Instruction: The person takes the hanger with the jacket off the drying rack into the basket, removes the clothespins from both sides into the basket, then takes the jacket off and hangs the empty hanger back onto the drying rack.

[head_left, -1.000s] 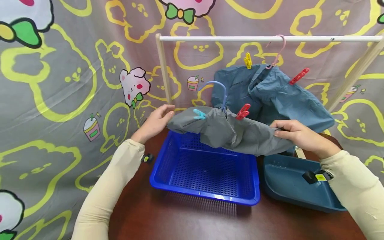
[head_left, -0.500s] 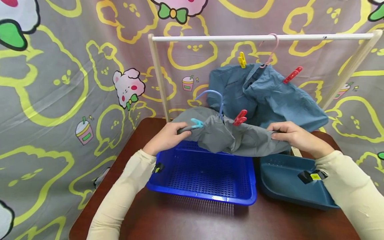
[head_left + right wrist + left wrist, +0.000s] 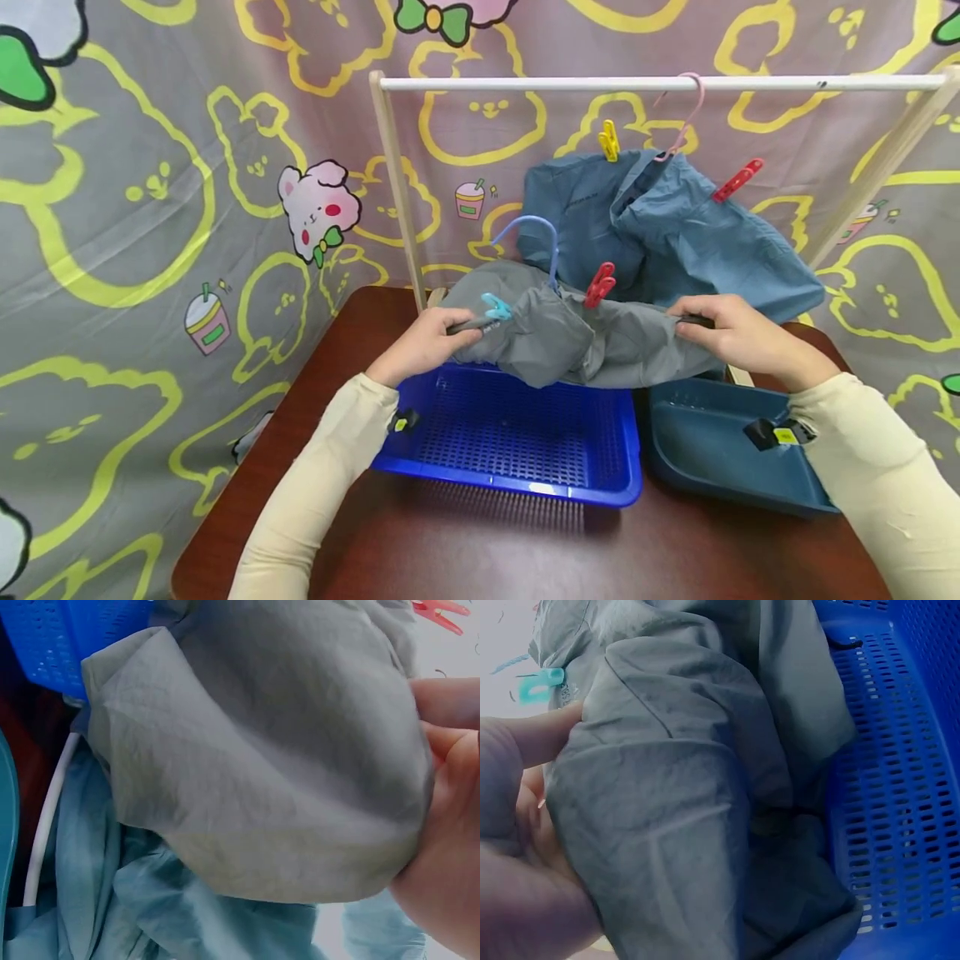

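A thin grey garment (image 3: 543, 337) hangs on a blue hanger (image 3: 556, 250), held up over the blue basket. A turquoise clothespin (image 3: 497, 307) sits on its left part and a red clothespin (image 3: 600, 286) on its right. My left hand (image 3: 423, 342) pinches the garment's left upper edge, close to the turquoise clothespin; in the left wrist view the cloth (image 3: 652, 802) falls in folds below the thumb. My right hand (image 3: 738, 333) pinches the right upper edge, and in the right wrist view the cloth (image 3: 247, 765) drapes down from those fingers. The hanger's hook is off the rail.
Behind, a blue garment (image 3: 697, 221) hangs by a pink hanger (image 3: 693, 108) from the white rail (image 3: 525, 84), with a yellow clothespin (image 3: 609, 142) and a red one. A blue perforated basket (image 3: 517, 483) and a teal tub (image 3: 742, 467) stand on the brown table (image 3: 420, 542).
My left hand has moved right from beside the garment and now pinches its left edge. My right hand keeps its hold. The head view has shifted slightly.
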The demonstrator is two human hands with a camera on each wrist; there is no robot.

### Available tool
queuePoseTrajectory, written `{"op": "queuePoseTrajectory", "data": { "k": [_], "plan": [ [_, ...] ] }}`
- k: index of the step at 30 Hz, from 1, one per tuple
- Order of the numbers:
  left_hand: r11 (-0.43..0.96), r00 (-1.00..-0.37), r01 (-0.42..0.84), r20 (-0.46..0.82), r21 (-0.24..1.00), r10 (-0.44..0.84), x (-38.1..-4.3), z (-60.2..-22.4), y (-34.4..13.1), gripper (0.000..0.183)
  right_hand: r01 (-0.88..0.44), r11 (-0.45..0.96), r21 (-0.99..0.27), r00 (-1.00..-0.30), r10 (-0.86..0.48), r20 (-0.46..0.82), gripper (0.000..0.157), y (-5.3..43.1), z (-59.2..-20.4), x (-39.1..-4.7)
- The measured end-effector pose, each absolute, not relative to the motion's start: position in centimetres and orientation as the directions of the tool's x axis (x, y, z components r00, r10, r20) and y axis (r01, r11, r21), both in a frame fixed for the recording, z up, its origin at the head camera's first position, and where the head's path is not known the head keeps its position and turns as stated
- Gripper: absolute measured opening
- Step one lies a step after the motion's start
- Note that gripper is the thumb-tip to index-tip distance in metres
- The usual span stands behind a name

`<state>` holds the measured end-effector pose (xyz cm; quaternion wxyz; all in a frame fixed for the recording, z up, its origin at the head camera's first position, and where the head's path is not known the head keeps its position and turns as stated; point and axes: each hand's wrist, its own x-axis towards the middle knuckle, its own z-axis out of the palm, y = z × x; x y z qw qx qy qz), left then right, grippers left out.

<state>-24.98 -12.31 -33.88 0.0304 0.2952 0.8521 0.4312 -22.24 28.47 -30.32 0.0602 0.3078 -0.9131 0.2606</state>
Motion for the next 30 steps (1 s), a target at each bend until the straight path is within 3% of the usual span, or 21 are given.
{"op": "queuePoseTrajectory", "data": {
  "k": [5, 9, 15, 21, 30],
  "plan": [
    [0.443, -0.817, 0.49, 0.218, 0.751, 0.534, -25.8, -34.5, -12.5, 0.012, -0.512, 0.775, -0.37, -0.859, -0.462, 0.222, 0.014, 27.7, -29.6, -22.4],
    [0.453, -0.808, 0.514, 0.234, 0.728, 0.541, -26.2, -34.6, -12.4, 0.018, -0.457, 0.814, -0.358, -0.889, -0.425, 0.169, 0.024, 26.5, -29.3, -22.3],
    [0.464, -0.801, 0.514, 0.21, 0.721, 0.561, -26.4, -34.5, -11.9, 0.015, -0.412, 0.762, -0.5, -0.911, -0.354, 0.212, 0.043, 23.8, -28.7, -21.4],
    [0.511, -0.79, 0.547, 0.207, 0.663, 0.577, -26.4, -34.4, -11.4, 0.011, -0.415, 0.669, -0.617, -0.91, -0.312, 0.274, 0.043, 21.6, -28.3, -21.3],
    [0.421, -0.822, 0.409, 0.127, 0.81, 0.555, -26.3, -34.6, -11.4, 0.013, -0.382, 0.646, -0.661, -0.924, -0.28, 0.26, 0.041, 21.3, -29.1, -21.9]
  ]
}}
